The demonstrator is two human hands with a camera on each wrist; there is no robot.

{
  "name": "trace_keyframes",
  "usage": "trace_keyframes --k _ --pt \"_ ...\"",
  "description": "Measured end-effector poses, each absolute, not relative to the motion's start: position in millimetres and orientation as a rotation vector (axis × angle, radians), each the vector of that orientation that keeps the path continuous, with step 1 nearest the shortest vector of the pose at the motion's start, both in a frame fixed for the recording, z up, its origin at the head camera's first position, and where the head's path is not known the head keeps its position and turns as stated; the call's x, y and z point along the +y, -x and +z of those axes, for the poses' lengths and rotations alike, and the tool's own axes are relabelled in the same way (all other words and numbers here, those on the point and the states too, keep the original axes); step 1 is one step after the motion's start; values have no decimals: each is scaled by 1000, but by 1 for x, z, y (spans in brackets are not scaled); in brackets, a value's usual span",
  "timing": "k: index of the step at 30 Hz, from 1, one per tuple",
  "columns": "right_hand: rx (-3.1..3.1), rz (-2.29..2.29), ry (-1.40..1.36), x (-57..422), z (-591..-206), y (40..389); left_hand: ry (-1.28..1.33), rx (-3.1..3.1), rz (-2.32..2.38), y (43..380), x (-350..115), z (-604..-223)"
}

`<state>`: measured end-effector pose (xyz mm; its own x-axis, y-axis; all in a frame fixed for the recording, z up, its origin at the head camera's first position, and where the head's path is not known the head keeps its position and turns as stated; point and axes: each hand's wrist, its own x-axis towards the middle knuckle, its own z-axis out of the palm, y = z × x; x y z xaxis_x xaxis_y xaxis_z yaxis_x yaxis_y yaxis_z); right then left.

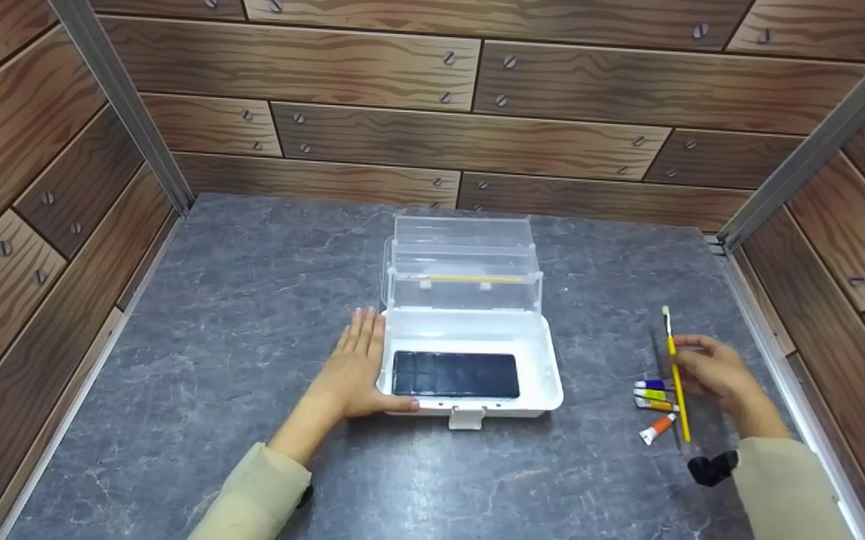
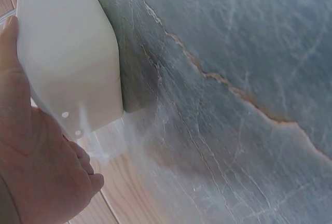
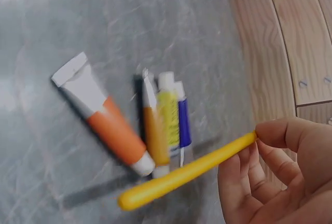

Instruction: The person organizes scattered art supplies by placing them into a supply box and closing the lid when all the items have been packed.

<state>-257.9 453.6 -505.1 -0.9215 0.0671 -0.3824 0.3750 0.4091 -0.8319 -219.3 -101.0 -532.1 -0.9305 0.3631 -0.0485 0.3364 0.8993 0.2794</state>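
A white plastic box stands with its clear lid raised behind it. Inside lies a flat black rectangular slab with a glossy face, like a phone. My left hand rests against the box's left side, fingers straight along the wall and thumb over the front rim. Off to the right, my right hand pinches a yellow paintbrush between thumb and fingers, its bristles pointing away from me. Below the brush handle, small paint tubes lie on the table, among them an orange one and a yellow one.
A thin yellow stick lies across the clear upper part of the box. The latch hangs at the front. Wood-patterned walls with metal corner posts enclose the grey marbled table.
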Motion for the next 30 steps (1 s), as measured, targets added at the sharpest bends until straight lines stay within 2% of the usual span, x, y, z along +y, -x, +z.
trace_keyframes --k 12,30 --pt "2235 -1650 -311 422 -476 274 -542 2953 421 219 -100 -530" --pt "2266 -1577 -118 368 -429 308 -536 2950 406 221 -100 -531"
